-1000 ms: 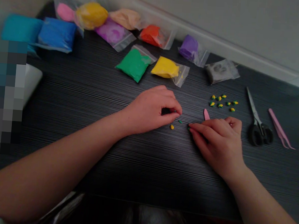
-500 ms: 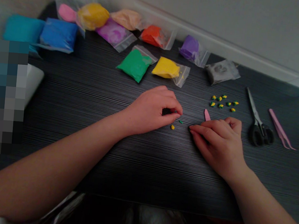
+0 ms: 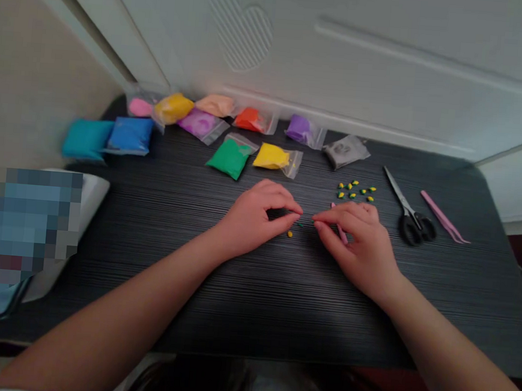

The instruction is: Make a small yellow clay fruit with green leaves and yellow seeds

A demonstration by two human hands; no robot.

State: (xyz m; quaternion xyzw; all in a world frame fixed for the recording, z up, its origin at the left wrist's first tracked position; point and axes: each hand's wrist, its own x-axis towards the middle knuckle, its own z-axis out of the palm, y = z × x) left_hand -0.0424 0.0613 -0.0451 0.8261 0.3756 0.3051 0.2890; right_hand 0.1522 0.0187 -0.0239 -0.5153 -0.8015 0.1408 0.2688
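My left hand (image 3: 261,218) is over the middle of the dark table, thumb and forefinger closed in a pinch. Facing it, my right hand (image 3: 357,242) pinches too, its fingertips a short gap from the left ones. Anything between either pair of fingertips is too small to make out. Just under the left fingertips lie a small yellow clay ball (image 3: 290,234) and a thin green clay bit (image 3: 300,224). A pink clay tool (image 3: 343,235) lies beneath my right hand, partly covered by its fingers. Beyond that hand sit several tiny yellow-and-green clay pieces (image 3: 352,195).
Black-handled scissors (image 3: 407,210) and pink tweezers (image 3: 442,216) lie at the right. Bags of coloured clay line the back, among them a green bag (image 3: 230,157), a yellow bag (image 3: 272,156) and a grey bag (image 3: 343,151). A white object (image 3: 94,191) with a blurred-out screen stands at left.
The head view has tilted up and pulled back, showing more of the white panel and table. My right hand's fingers have shifted, so more of the pink tool shows. Both hands stay pinched.
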